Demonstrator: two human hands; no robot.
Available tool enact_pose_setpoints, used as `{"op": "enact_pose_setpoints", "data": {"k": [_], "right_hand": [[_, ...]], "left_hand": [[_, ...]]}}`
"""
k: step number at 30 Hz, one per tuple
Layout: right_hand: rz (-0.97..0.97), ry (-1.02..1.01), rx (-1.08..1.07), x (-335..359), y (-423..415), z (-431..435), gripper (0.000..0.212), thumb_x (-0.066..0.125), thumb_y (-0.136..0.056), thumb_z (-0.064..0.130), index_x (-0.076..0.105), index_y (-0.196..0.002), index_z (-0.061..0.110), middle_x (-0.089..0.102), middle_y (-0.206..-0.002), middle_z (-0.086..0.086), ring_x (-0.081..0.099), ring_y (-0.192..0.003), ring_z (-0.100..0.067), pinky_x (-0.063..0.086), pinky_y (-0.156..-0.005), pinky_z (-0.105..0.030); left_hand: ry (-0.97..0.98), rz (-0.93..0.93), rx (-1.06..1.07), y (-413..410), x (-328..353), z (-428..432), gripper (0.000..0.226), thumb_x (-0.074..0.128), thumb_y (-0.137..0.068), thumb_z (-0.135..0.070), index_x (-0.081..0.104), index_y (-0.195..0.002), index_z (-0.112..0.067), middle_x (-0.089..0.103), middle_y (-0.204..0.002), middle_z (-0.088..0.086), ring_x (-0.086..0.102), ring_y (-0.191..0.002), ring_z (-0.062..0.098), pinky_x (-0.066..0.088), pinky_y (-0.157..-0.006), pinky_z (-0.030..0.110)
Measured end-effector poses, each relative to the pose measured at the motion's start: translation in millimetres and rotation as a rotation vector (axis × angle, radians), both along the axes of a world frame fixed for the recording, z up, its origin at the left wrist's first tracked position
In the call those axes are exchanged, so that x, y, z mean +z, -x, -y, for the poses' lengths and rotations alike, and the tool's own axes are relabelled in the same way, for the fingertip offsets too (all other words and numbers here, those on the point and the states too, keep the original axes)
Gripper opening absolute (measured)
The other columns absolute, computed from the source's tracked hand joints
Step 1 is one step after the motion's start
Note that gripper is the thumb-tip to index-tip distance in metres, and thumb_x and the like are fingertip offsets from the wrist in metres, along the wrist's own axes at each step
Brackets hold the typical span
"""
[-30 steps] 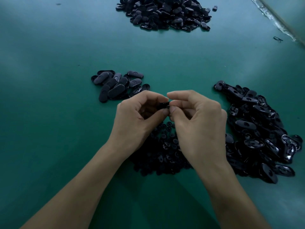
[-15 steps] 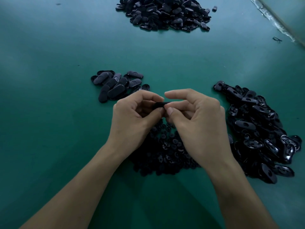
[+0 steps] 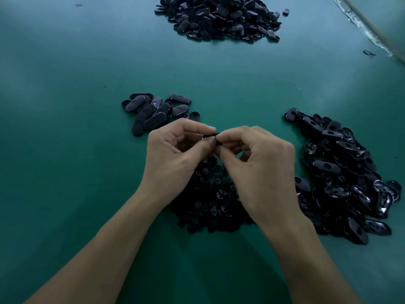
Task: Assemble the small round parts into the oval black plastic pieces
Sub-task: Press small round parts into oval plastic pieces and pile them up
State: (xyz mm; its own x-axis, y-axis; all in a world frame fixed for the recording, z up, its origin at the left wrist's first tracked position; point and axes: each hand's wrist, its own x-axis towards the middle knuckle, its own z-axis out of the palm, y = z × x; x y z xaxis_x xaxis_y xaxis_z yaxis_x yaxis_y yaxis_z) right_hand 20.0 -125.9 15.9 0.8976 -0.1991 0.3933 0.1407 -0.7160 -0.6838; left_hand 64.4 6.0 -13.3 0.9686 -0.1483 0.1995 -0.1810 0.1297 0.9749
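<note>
At centre frame, the left hand and right hand meet, pinching one oval black plastic piece above the heap of small round parts. The piece looks light, stiff and slick; its rims seem the surest hold. Green bench at left offers room; oval pieces crowd the right.

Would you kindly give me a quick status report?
Left hand and right hand both pinch one black plastic piece, mostly hidden, above heap of small round black parts. Nothing in the way.
</note>
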Motion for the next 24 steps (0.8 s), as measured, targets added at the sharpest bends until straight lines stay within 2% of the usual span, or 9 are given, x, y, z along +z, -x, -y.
{"op": "enact_pose_setpoints", "data": {"k": [9, 12, 15, 17, 21, 24], "right_hand": [[-0.085, -0.050, 0.013, -1.1, -1.1, 1.7, 0.009, 0.073, -0.089, 0.009, 0.074, -0.092, 0.017, 0.066, -0.085, 0.006, 0.062, -0.080, 0.000, 0.040, -0.071, 0.000], [-0.064, -0.024, 0.011, 0.0, -1.3, 1.5, 0.008, 0.067, -0.095, 0.011, 0.071, -0.094, 0.018, 0.065, -0.083, 0.007, 0.060, -0.074, -0.004, 0.041, -0.069, -0.004], [-0.066, -0.103, 0.026, 2.3, -0.8, 1.0, 0.009, 0.062, -0.097, 0.013, 0.065, -0.093, 0.020, 0.067, -0.074, 0.011, 0.064, -0.070, -0.005, 0.046, -0.062, -0.013], [-0.062, -0.149, 0.036, 4.0, -0.3, 0.4, 0.010, 0.065, -0.095, 0.011, 0.066, -0.090, 0.020, 0.068, -0.071, 0.012, 0.066, -0.068, -0.005, 0.050, -0.062, -0.018], [-0.035, -0.196, 0.021, 6.2, 0.3, -1.8, 0.017, 0.073, -0.085, 0.006, 0.071, -0.082, 0.022, 0.070, -0.072, 0.018, 0.067, -0.068, 0.001, 0.050, -0.064, -0.010], [-0.028, -0.219, 0.012, 6.4, 0.7, -2.2, 0.017, 0.075, -0.084, 0.007, 0.072, -0.083, 0.024, 0.070, -0.073, 0.018, 0.068, -0.068, 0.002, 0.054, -0.066, -0.013]], "left_hand": [[-0.004, -0.026, -0.026, 0.7, -0.9, 1.8, 0.021, 0.072, -0.085, 0.008, 0.072, -0.090, -0.013, 0.076, -0.077, -0.004, 0.071, -0.069, 0.006, 0.053, -0.067, 0.015], [-0.006, -0.023, -0.035, 0.7, -1.0, 2.2, 0.021, 0.071, -0.084, 0.009, 0.072, -0.091, -0.012, 0.076, -0.078, -0.004, 0.071, -0.069, 0.006, 0.054, -0.067, 0.015], [-0.021, -0.025, -0.022, 0.1, -1.2, 2.0, 0.022, 0.071, -0.085, 0.009, 0.072, -0.092, -0.012, 0.076, -0.078, -0.003, 0.071, -0.069, 0.007, 0.054, -0.068, 0.017], [-0.032, -0.021, -0.015, -0.2, -0.8, 1.8, 0.022, 0.070, -0.086, 0.009, 0.072, -0.092, -0.012, 0.076, -0.080, 0.000, 0.071, -0.071, 0.009, 0.056, -0.070, 0.019], [-0.043, -0.019, -0.014, 0.3, -0.5, 2.0, 0.022, 0.068, -0.087, 0.009, 0.072, -0.092, -0.012, 0.076, -0.084, 0.004, 0.071, -0.075, 0.012, 0.059, -0.074, 0.026], [-0.045, -0.019, -0.023, 0.7, -0.8, 1.9, 0.020, 0.069, -0.088, 0.008, 0.071, -0.092, -0.011, 0.076, -0.085, 0.007, 0.073, -0.076, 0.014, 0.059, -0.074, 0.027]]}}
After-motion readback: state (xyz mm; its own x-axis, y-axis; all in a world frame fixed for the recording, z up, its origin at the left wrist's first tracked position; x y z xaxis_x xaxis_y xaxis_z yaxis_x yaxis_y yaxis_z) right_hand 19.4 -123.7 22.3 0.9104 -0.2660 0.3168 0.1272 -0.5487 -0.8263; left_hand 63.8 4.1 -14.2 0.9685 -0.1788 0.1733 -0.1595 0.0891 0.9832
